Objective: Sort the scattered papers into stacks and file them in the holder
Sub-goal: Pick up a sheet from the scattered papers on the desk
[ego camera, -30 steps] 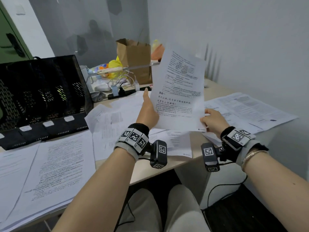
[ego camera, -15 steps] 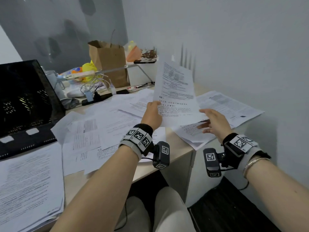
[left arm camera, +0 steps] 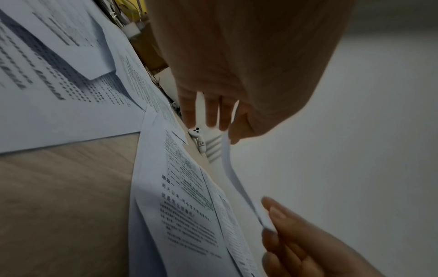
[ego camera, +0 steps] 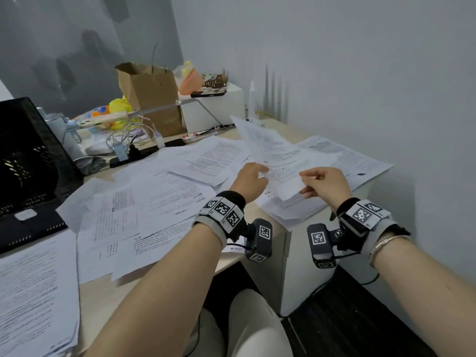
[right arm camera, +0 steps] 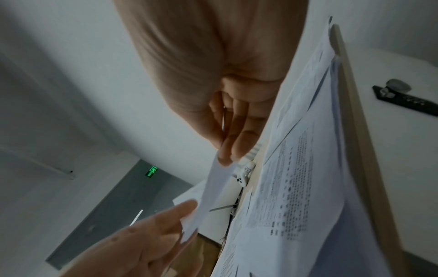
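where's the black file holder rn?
Head view, far left: the black file holder stands on the desk behind the scattered papers, left of the brown paper bag and well away from both hands.

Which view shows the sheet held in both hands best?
The head view: the whole sheet shows, printed face up, left hand and right hand at its near edge. Both wrist views catch it only edge-on, as a thin white strip.
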Available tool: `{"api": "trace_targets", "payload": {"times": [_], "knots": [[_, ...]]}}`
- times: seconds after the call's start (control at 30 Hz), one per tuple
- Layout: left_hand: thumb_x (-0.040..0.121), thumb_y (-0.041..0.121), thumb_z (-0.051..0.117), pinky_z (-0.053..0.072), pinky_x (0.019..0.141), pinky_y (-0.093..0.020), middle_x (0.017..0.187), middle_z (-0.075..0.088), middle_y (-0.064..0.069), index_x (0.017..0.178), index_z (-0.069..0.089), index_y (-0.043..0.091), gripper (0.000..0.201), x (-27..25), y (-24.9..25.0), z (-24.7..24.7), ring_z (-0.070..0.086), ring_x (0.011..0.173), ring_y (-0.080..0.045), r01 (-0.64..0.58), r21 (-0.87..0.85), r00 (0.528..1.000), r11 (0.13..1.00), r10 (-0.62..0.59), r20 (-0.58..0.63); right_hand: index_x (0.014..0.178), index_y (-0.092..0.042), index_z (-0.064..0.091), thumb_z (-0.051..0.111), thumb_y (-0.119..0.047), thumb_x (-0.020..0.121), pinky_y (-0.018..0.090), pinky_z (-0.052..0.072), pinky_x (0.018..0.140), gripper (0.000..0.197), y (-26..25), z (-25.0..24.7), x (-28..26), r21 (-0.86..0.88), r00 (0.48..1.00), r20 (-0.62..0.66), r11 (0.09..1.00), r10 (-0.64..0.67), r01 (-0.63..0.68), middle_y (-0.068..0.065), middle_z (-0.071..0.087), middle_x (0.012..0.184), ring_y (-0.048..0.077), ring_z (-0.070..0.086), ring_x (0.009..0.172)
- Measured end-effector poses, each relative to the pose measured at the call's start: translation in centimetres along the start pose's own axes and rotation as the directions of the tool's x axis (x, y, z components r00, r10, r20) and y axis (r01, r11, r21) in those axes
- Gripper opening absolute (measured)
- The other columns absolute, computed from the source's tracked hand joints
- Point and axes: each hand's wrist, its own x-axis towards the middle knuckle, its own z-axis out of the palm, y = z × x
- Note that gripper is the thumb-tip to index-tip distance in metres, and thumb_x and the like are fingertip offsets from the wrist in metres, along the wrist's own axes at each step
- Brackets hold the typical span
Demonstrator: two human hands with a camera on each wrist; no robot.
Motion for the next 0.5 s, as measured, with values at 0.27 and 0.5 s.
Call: {"api": "trace_targets", "payload": {"times": [0.27,0.5], "knots": [[0.094,0.012,0.044,0.032,0.106,-0.034,0.146,0.036,-0.007,0.133,0.047,0.017,0.040,-0.3,-0.8,1.0,0.037,0.132,-0.025,0.018,0.220,0.982,0.975,-0.058,0.178,0.100,0.002,0.064,0.057,0.002,0.088,0.018,0.051,0.042,0.014,3.3,-2.5,0.3,-0.175,0.982,-0.033,0.966,0.186,-0.189,0.014,0.062,0.065,0.011,0.060,0.042],[0.094,0.013,0.043,0.030,0.109,-0.033,0.150,0.034,-0.005,0.139,0.042,0.019,0.046,-1.1,-0.9,3.3,0.034,0.136,-0.023,-0.013,0.329,0.919,0.944,-0.119,0.377,0.099,0.004,0.062,0.055,0.007,0.088,0.017,0.049,0.039,0.013,3.2,-2.2,-0.5,-0.141,0.971,-0.018,0.961,0.236,-0.237,0.019,0.060,0.068,0.009,0.059,0.037]]}}
